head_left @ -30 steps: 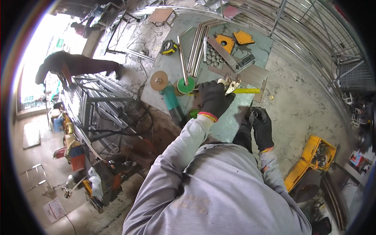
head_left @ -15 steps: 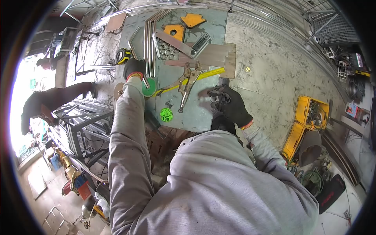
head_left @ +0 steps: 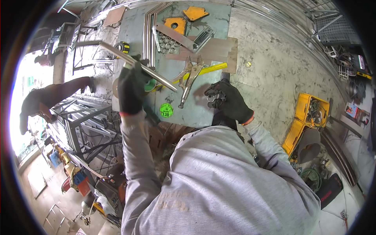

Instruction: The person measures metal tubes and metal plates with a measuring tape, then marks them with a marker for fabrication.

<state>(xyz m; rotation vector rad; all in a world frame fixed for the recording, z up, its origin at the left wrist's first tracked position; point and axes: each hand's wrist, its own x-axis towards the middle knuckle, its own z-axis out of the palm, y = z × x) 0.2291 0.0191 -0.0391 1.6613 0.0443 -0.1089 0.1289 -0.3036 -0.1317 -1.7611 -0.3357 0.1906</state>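
My left hand (head_left: 132, 88), in a black glove, is closed around a bent metal tube (head_left: 161, 79). The tube slants over the left part of the worktable, lifted off it. In my gloved right hand (head_left: 234, 102), at the table's near right corner, a small metal ring (head_left: 212, 98) shows between the fingertips. Between my hands lie locking pliers (head_left: 190, 84) across a yellow strip (head_left: 213, 69). A green disc (head_left: 150, 85) is partly hidden behind my left hand. Farther back, several metal rings (head_left: 167, 45) sit grouped beside a flat metal bar (head_left: 174, 35).
On the worktable (head_left: 188, 109) are bent tubes (head_left: 149, 39), two yellow magnetic squares (head_left: 196, 13), a digital level (head_left: 203, 38) and a tape measure (head_left: 123, 47). An open yellow toolbox (head_left: 299, 103) stands on the floor at right. Another person (head_left: 51, 96) bends over at left.
My left hand has lifted the bent tube from the table and drawn it nearer, swinging it to a slant. My right hand has barely moved; the ring in it shows more clearly.
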